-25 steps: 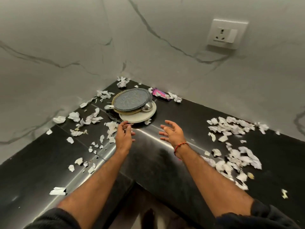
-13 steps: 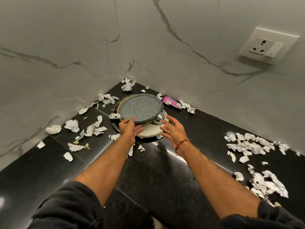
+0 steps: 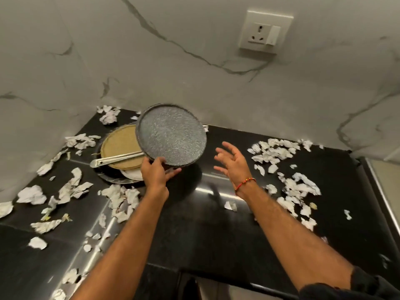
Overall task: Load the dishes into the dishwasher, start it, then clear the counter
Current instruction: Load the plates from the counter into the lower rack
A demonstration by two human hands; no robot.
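Left of the left hand (image 3: 156, 172), the stack is half hidden: a tan plate (image 3: 120, 146) with a steel utensil (image 3: 114, 159) across it, white and dark rims below hard to tell apart. The left hand pinches the near rim of the speckled grey plate (image 3: 172, 139), tilted up, clear of the stack. The right hand (image 3: 232, 164) hovers empty, fingers spread, with bare black counter (image 3: 194, 213) between the hands and paper scraps (image 3: 279, 151) beyond them.

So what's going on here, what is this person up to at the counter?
A person is clearing dishes from a black counter strewn with torn paper scraps. The left hand grips a speckled grey plate by its near rim, tilted up off the stack. A tan plate with a metal utensil across it sits on the stack. The right hand hovers open beside it, holding nothing.
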